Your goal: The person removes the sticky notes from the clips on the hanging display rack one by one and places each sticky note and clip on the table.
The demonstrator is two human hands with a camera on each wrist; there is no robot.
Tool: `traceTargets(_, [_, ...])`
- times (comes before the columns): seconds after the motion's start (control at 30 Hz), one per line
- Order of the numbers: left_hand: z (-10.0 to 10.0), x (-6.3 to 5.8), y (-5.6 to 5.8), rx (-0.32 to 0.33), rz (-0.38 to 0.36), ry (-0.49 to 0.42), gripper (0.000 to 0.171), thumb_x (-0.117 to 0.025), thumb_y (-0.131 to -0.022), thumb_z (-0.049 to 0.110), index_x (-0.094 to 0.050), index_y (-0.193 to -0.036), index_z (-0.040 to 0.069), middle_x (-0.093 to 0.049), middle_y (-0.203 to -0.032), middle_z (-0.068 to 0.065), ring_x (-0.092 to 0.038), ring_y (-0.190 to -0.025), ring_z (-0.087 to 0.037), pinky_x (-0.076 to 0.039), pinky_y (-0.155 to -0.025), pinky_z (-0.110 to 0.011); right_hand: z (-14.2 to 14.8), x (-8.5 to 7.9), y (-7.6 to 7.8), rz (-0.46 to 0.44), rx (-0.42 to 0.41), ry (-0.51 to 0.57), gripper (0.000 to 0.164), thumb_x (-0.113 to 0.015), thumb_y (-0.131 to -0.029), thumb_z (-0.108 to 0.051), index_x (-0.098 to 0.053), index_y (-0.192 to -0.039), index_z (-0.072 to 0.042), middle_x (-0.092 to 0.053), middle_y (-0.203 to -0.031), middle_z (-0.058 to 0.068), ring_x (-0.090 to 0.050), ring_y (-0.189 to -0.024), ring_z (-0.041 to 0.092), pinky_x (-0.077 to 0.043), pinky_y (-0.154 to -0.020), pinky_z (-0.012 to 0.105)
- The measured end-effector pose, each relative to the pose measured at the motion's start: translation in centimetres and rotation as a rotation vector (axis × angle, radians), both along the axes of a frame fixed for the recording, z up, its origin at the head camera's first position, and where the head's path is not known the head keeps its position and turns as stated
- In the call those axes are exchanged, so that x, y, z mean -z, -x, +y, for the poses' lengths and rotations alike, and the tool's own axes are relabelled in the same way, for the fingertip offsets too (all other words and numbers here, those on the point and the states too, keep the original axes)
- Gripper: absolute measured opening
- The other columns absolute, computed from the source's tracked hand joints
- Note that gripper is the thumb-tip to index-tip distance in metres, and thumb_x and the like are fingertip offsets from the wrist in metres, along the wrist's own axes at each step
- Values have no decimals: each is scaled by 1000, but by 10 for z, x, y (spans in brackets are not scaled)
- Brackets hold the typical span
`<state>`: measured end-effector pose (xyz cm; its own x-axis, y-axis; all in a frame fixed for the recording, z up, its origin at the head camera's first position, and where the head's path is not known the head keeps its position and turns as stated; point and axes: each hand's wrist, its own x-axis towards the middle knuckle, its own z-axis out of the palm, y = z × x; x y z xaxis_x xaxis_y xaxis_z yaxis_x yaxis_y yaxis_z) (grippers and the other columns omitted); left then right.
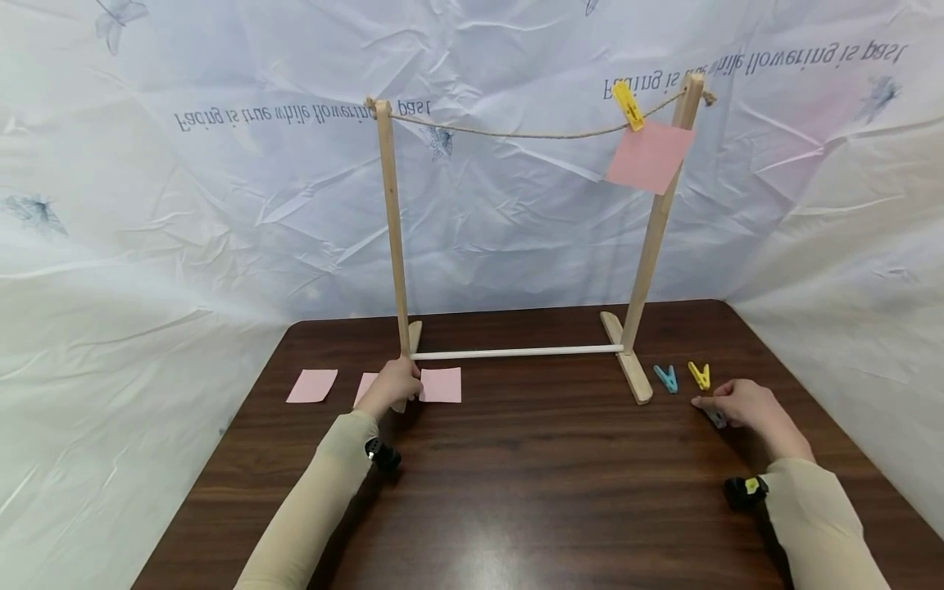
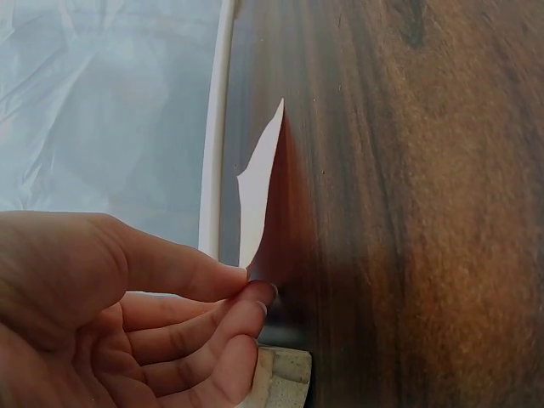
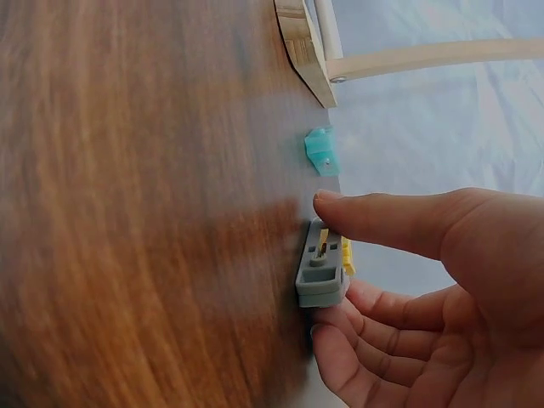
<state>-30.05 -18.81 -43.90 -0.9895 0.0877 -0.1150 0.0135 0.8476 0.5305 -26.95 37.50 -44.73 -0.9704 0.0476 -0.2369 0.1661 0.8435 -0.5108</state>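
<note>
One thin pink sheet (image 2: 259, 187) at left, one grey clip (image 3: 320, 276) at right

At the left of the frame, a loose pink square (image 1: 311, 387) lies flat near the edge of the counter (image 1: 501, 475); a second square (image 1: 364, 385) shows only partly behind the left hand (image 1: 394, 383). That hand pinches the thin pink sheet by one edge, and the raised part bends. It should prove very light, limp and quick to crease, so an edge or corner seems the kindest hold. The stand's wooden foot (image 2: 285, 374) sits right by these fingers, a likely snag; the white bar (image 1: 516, 352) runs behind. The lower middle offers wide room for sliding or lifting. At upper right, a yellow clip (image 1: 628, 106) holds a hanging sheet (image 1: 647, 160) on the rope (image 1: 516, 134). Farther right, on the counter, the right hand (image 1: 751, 407) has thumb and fingers curled round the grey clip; how hard they squeeze, I cannot tell. It looks like stiff, smooth, light plastic, probably best taken across its sides. A blue clip (image 1: 667, 379) and another yellow clip (image 1: 699, 376) lie near, crowding that reach.
</note>
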Motion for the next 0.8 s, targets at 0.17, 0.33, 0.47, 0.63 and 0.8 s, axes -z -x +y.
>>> traceTargets(0.17, [1,1,0,-14,1,12,10,-68,-82,1,-71,-90,-3,-62,-61,-5,-61,-58,-16,-56,-67,-35,0,0,0,2,-4,-7,43,-67,-94,-41,-50,-63,-15,-52,-58,-2,-48,-56,16,-40,-56,32])
traceTargets(0.33, [1,1,1,-20,-7,11,9,-68,-81,1,-70,-90,-2,-61,-60,-5,-61,-58,-16,-55,-66,-34,0,-1,-1,4,-5,-1,43,-68,-94,-43,-55,-68,-11,-53,-60,0,-50,-58,17,-42,-56,33])
traceTargets(0.47, [0,2,1,-13,-2,8,6,-68,-80,0,-71,-85,-1,-61,-59,-4,-60,-56,-16,-53,-62,-32,-1,-1,-2,10,-1,-1,43,-68,-94,-44,-59,-73,-7,-55,-61,2,-52,-59,18,-44,-56,33])
traceTargets(0.63, [-1,3,0,-10,-3,-6,12,-67,-83,1,-72,-94,-4,-63,-63,-5,-62,-60,-16,-56,-67,-35,0,-1,-2,18,3,-14,47,-69,-93,-45,-62,-85,1,-57,-65,4,-55,-62,19,-48,-58,35])
traceTargets(0.8, [-2,4,1,7,8,-5,10,-66,-83,1,-73,-89,-2,-63,-62,-5,-61,-59,-16,-55,-65,-33,2,-1,-1,10,16,-6,68,-70,-92,-48,-58,-108,17,-61,-75,11,-60,-68,21,-54,-62,38])
